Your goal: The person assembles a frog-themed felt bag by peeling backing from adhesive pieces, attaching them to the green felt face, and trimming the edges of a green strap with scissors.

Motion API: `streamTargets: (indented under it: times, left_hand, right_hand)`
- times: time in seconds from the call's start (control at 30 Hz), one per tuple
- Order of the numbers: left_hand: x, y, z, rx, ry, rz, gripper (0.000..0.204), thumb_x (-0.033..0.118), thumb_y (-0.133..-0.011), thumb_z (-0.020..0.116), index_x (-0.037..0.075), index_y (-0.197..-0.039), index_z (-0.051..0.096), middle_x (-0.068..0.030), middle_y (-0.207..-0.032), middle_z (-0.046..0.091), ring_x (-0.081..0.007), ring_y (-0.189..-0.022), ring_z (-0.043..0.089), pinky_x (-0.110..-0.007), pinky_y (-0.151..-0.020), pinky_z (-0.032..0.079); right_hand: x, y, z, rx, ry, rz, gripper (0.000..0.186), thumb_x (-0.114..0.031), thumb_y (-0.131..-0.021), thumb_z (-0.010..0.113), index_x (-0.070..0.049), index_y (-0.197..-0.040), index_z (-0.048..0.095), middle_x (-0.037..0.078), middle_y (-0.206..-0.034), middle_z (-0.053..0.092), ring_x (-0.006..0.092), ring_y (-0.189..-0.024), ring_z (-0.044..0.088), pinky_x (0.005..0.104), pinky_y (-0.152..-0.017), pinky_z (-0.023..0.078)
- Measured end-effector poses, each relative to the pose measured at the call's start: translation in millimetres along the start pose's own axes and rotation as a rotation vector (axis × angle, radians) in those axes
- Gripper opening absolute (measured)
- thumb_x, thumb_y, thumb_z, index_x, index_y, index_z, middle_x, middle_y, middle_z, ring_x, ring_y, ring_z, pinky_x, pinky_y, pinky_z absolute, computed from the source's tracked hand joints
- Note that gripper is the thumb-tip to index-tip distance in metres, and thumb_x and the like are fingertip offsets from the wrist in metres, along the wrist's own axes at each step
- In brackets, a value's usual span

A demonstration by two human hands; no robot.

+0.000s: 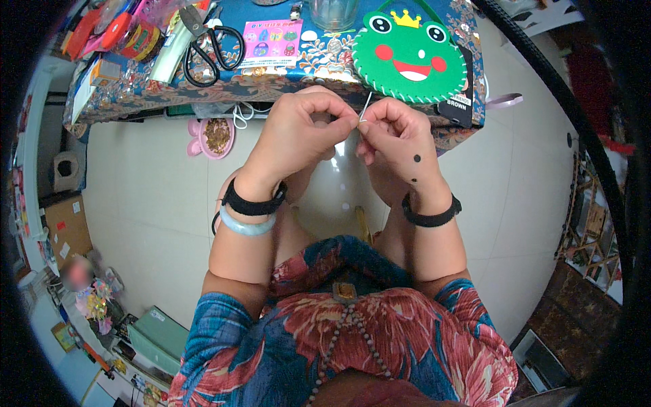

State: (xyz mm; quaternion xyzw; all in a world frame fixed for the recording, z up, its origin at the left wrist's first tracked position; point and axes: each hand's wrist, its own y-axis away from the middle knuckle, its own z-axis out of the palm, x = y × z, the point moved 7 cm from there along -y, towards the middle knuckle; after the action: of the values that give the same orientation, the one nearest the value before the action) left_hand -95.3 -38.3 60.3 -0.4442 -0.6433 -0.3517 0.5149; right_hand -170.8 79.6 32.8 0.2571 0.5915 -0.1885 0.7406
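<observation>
My left hand (308,122) and my right hand (400,132) meet just off the table's front edge, fingertips pinched close together. Between them is a thin white thread (367,108), which rises toward the bottom of a green felt frog bag (417,76). The bag lies on the table, with white stitches around its rim, a yellow crown, red cheeks and a smiling mouth. The thread's end is hidden by my fingers, and I cannot make out a needle.
Black-handled scissors (203,51), a pink card (271,42) and a glass (333,13) lie or stand on the flower-patterned tablecloth (224,85). Colourful craft supplies crowd its left end. Below, a pink pet bowl (215,138) with dry food sits on the tiled floor. A dark strap crosses the right.
</observation>
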Motion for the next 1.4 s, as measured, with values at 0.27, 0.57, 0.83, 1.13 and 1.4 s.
streamTargets:
  times: [0.27,0.57,0.83,1.13,1.4]
  left_hand:
    - [25.3,6.7,5.8,0.215,-0.263,0.325,0.005,0.002,-0.071,0.067,0.000,-0.073,0.063,-0.0074,-0.078,0.063,-0.0171,-0.075,0.060,-0.026,-0.070,0.047]
    - [4.2,5.0,-14.6,0.188,-0.442,0.110,0.009,0.009,-0.072,0.070,0.002,-0.071,0.063,-0.0093,-0.070,0.061,-0.0221,-0.066,0.057,-0.032,-0.067,0.046]
    - [2.4,7.6,-7.4,0.075,-0.146,0.032,0.013,0.004,-0.076,0.069,0.003,-0.085,0.061,-0.0020,-0.078,0.059,-0.0095,-0.071,0.056,-0.022,-0.066,0.045]
    - [8.0,4.3,0.3,0.053,0.193,0.059,0.023,0.002,-0.082,0.063,0.001,-0.105,0.060,0.0004,-0.082,0.059,-0.0045,-0.074,0.055,-0.017,-0.066,0.045]
    - [-8.1,8.3,-0.8,0.100,0.529,-0.056,0.021,0.003,-0.083,0.062,-0.001,-0.104,0.060,-0.0024,-0.085,0.061,-0.0058,-0.070,0.056,-0.018,-0.062,0.046]
  right_hand:
    - [-5.5,-3.9,-0.7,-0.057,-0.124,0.020,0.002,0.001,-0.082,0.056,-0.001,-0.081,0.056,0.005,-0.066,0.060,0.0109,-0.055,0.060,0.0209,-0.046,0.046]
    - [-15.0,-1.2,2.4,-0.113,-0.423,-0.088,0.013,-0.009,-0.087,0.057,0.003,-0.091,0.059,0.010,-0.071,0.062,0.0160,-0.054,0.060,0.0243,-0.047,0.049]
    - [-9.5,-2.3,2.9,-0.024,-0.373,-0.035,0.015,-0.011,-0.089,0.056,0.003,-0.094,0.058,0.009,-0.073,0.063,0.0139,-0.055,0.059,0.0230,-0.047,0.047]
    - [-5.8,-2.9,8.1,-0.034,-0.298,-0.029,0.012,-0.010,-0.090,0.055,0.002,-0.091,0.057,0.008,-0.072,0.062,0.0131,-0.056,0.059,0.0219,-0.047,0.045]
    - [-15.3,-1.8,16.1,0.084,-0.262,-0.180,0.011,-0.009,-0.089,0.056,0.002,-0.092,0.058,0.006,-0.074,0.062,0.0088,-0.056,0.056,0.0195,-0.048,0.044]
